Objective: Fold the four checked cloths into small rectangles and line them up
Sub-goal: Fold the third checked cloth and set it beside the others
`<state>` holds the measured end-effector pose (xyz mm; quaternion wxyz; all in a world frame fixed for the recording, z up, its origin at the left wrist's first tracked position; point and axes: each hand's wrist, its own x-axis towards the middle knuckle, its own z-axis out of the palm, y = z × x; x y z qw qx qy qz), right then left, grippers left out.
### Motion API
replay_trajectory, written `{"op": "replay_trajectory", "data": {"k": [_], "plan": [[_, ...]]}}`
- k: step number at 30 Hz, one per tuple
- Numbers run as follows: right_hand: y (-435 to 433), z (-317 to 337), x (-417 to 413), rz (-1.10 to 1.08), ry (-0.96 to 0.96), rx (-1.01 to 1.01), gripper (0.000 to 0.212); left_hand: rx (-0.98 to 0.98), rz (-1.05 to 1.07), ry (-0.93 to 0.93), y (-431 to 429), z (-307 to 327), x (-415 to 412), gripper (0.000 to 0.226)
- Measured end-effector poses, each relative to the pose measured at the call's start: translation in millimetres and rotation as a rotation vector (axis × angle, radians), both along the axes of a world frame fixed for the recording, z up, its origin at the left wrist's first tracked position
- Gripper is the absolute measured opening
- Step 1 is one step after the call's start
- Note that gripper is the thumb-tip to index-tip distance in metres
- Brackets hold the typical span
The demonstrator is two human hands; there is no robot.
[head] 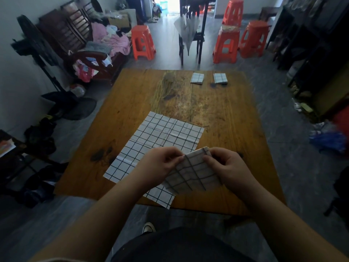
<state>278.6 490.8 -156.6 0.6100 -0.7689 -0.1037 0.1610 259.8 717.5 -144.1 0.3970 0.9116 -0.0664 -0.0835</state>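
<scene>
Two folded checked cloths lie side by side at the table's far edge, one [197, 78] on the left and one [220, 78] on the right. A large checked cloth [160, 135] lies spread flat on the near half of the wooden table [222, 114]. Above its near corner I hold a partly folded checked cloth [192, 173] in the air. My left hand [160, 163] pinches its upper left edge. My right hand [226, 167] pinches its upper right corner. Both hands hide parts of the flat cloth.
Red plastic stools [143, 42] and a dark chair [192, 31] stand beyond the table. A bench with piled clothes [105, 40] and a fan [35, 46] are on the left. Dark shelving [309, 44] lines the right.
</scene>
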Motion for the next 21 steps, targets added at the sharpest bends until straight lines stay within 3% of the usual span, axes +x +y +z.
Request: {"op": "replay_trajectory", "data": {"k": [4,6,8,11,18,21], "plan": [[-0.9,-8.1,0.1,-0.103,-0.200,-0.192,0.003,0.036,-0.019,0.017,5.6,-1.1,2.5,0.011],[-0.4,-12.9,0.9,-0.145,-0.284,-0.229,0.017,0.051,-0.039,0.031,6.1,0.0,4.3,0.011],[1.1,-14.4,1.8,-0.100,-0.224,-0.210,0.027,0.048,-0.054,0.051,5.2,0.9,5.8,0.010],[4.0,-16.2,4.6,-0.031,-0.090,-0.099,0.015,-0.011,-0.038,0.062,3.2,2.9,6.5,0.010],[8.5,-13.6,-3.1,-0.060,-0.161,-0.121,0.015,-0.061,0.033,0.068,7.0,1.1,3.4,0.007],[11.5,-11.9,-4.0,-0.031,-0.150,-0.133,0.016,-0.145,0.009,0.098,3.4,3.2,1.5,0.018]]}}
